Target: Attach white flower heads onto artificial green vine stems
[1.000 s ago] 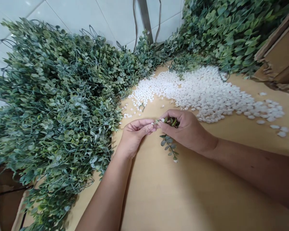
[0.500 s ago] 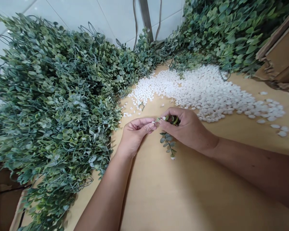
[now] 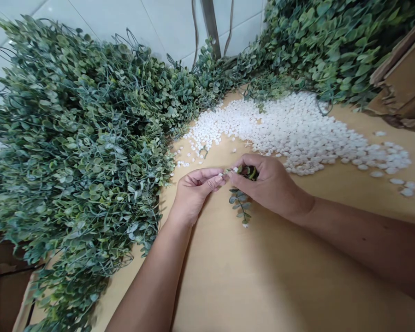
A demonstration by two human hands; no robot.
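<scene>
Between my hands is an artificial leafy sprig [image 3: 240,205], with one stem hanging below my right hand and a small white piece at its tip. My right hand [image 3: 263,182] is closed around the sprig's leaves, its thumb and forefinger pinching near a stem end. My left hand [image 3: 197,189] is closed in a pinch, its fingertips meeting a small white piece [image 3: 221,175] at the end of the sprig. The fingertips of both hands nearly touch. What lies inside the right palm is partly hidden.
A large heap of artificial greenery [image 3: 90,138] covers the left side. Another pile of greenery [image 3: 332,50] stands at the back right beside torn cardboard [image 3: 404,78]. Many small white pieces [image 3: 283,124] lie spread on the wooden tabletop [image 3: 228,276] beyond my hands.
The hanging stem has swung slightly to the left and up. Both hands keep nearly the same place and grip.
</scene>
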